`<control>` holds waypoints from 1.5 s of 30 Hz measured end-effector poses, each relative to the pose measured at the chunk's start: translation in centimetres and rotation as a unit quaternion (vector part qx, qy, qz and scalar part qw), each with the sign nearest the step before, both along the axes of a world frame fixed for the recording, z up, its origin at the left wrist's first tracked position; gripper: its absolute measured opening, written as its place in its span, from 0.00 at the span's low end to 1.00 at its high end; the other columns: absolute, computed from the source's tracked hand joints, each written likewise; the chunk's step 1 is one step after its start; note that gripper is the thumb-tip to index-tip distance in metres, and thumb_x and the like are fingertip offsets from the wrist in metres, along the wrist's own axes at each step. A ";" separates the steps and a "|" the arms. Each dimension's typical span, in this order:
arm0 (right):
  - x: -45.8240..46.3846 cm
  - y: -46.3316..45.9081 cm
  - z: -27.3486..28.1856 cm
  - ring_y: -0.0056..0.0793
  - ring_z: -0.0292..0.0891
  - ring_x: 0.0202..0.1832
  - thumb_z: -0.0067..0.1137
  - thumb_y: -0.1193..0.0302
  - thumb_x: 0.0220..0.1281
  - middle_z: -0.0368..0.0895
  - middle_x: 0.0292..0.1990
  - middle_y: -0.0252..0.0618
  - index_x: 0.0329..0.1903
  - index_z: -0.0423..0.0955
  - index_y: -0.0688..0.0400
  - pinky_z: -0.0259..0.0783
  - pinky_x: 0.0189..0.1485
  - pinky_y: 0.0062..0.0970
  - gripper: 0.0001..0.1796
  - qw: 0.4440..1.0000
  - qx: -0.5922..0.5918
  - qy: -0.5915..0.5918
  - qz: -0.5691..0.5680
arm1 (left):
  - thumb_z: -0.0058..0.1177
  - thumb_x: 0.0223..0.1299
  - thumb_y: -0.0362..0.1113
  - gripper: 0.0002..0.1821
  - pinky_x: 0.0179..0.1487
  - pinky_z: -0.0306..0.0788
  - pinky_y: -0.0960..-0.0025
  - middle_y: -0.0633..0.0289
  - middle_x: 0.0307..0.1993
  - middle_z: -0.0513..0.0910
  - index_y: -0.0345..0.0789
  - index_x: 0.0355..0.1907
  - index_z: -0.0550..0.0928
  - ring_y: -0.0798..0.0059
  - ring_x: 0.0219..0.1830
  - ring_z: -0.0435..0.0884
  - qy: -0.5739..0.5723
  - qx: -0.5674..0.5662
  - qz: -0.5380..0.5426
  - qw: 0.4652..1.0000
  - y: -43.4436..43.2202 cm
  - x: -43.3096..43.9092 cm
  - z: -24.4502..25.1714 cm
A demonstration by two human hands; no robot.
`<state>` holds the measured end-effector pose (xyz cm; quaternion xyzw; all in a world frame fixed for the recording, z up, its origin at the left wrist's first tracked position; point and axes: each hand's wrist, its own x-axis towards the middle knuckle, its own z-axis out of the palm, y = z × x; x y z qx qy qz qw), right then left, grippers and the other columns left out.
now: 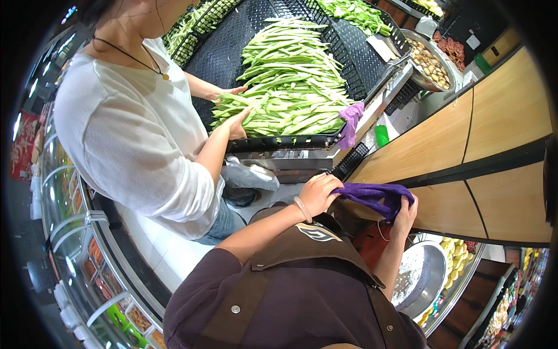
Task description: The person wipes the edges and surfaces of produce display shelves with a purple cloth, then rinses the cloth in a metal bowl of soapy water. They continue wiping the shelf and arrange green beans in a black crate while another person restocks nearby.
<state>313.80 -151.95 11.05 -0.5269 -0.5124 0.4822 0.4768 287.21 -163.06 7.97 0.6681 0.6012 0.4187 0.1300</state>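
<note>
A dark purple cloth [375, 196] is stretched between my two hands in front of my apron [301, 253]. My left hand [320, 192] grips its left end; a pale bangle [303, 209] circles that wrist. On the other end, my right hand [405, 213] has its fingers closed around the fabric. The cloth hangs in loose folds by the wooden panel [440, 200]. Ahead of me, flat green beans [296, 87] lie heaped in a black plastic tray [283, 143]. A lighter purple cloth [351, 124] drapes over the tray's near right corner.
Close on my left, a person in a white top [130, 131] has both hands at the beans. A metal basin [420, 279] with water stands low at right, beside yellow produce [455, 261]. A glass food case [87, 244] curves along the left. Farther back is a bowl of mushroom-like produce [429, 61].
</note>
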 end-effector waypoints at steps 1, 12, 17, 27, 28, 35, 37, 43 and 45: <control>0.4 -0.1 -0.4 0.23 0.75 0.46 0.52 0.71 0.75 0.80 0.41 0.33 0.46 0.77 0.62 0.70 0.56 0.24 0.08 1.000 -0.022 -0.017 -0.010 | 0.60 0.59 0.33 0.11 0.58 0.73 0.57 0.61 0.45 0.84 0.39 0.45 0.82 0.57 0.47 0.83 -0.005 -0.024 0.007 1.000 -0.1 -0.4 0.2; 0.6 -0.3 4.7 0.45 0.77 0.62 0.42 0.60 0.75 0.78 0.61 0.50 0.66 0.69 0.64 0.73 0.66 0.45 0.26 0.839 -0.199 0.473 0.178 | 0.55 0.59 0.27 0.12 0.48 0.79 0.57 0.58 0.44 0.85 0.37 0.47 0.82 0.56 0.46 0.85 -0.116 -0.010 0.094 0.989 1.1 -1.4 6.1; -4.1 -1.2 5.8 0.45 0.71 0.67 0.46 0.57 0.77 0.70 0.68 0.51 0.76 0.56 0.60 0.68 0.71 0.48 0.33 0.882 0.131 0.396 0.217 | 0.53 0.52 0.20 0.17 0.50 0.80 0.61 0.60 0.45 0.86 0.35 0.46 0.82 0.57 0.46 0.86 -0.123 0.133 -0.014 0.983 2.2 0.7 12.4; -6.2 3.5 -0.4 0.40 0.73 0.63 0.40 0.62 0.81 0.71 0.68 0.44 0.74 0.62 0.50 0.68 0.69 0.45 0.24 0.814 -0.136 0.514 0.232 | 0.58 0.54 0.27 0.16 0.55 0.77 0.62 0.62 0.53 0.83 0.38 0.48 0.82 0.60 0.51 0.83 0.016 -0.021 -0.011 1.000 -0.7 0.7 7.3; -6.4 3.7 -0.6 0.40 0.74 0.60 0.47 0.62 0.76 0.77 0.64 0.39 0.62 0.75 0.49 0.71 0.61 0.45 0.18 0.824 -0.233 0.493 0.157 | 0.59 0.55 0.28 0.16 0.54 0.78 0.62 0.62 0.53 0.82 0.38 0.48 0.82 0.59 0.51 0.83 0.001 -0.037 0.010 0.999 -1.4 0.6 6.8; -7.3 3.0 -2.5 0.40 0.74 0.59 0.49 0.63 0.73 0.78 0.62 0.38 0.60 0.76 0.50 0.71 0.59 0.44 0.17 0.838 -0.277 0.445 0.152 | 0.59 0.59 0.30 0.15 0.51 0.79 0.61 0.61 0.54 0.82 0.37 0.50 0.82 0.58 0.50 0.84 -0.005 -0.085 0.110 0.990 -3.2 -0.6 5.4; -6.9 3.1 -2.6 0.40 0.74 0.58 0.49 0.63 0.72 0.78 0.62 0.38 0.59 0.76 0.50 0.71 0.58 0.44 0.17 0.844 -0.271 0.436 0.154 | 0.59 0.59 0.30 0.15 0.51 0.79 0.62 0.61 0.54 0.82 0.37 0.50 0.82 0.58 0.50 0.84 -0.005 -0.085 0.119 0.989 -3.1 -0.8 5.2; -6.0 3.4 -1.8 0.41 0.75 0.57 0.51 0.64 0.70 0.79 0.60 0.38 0.58 0.77 0.50 0.70 0.57 0.43 0.17 0.858 -0.257 0.418 0.155 | 0.59 0.60 0.30 0.14 0.51 0.79 0.62 0.61 0.55 0.81 0.37 0.50 0.82 0.58 0.50 0.83 -0.023 -0.103 0.100 0.989 -2.2 0.0 5.1; -6.2 3.5 -1.8 0.41 0.75 0.57 0.52 0.64 0.69 0.79 0.60 0.38 0.57 0.77 0.50 0.70 0.56 0.43 0.16 0.861 -0.254 0.412 0.155 | 0.59 0.60 0.30 0.14 0.51 0.79 0.62 0.61 0.55 0.81 0.37 0.50 0.82 0.58 0.50 0.83 -0.022 -0.106 0.089 0.990 -1.8 0.4 5.0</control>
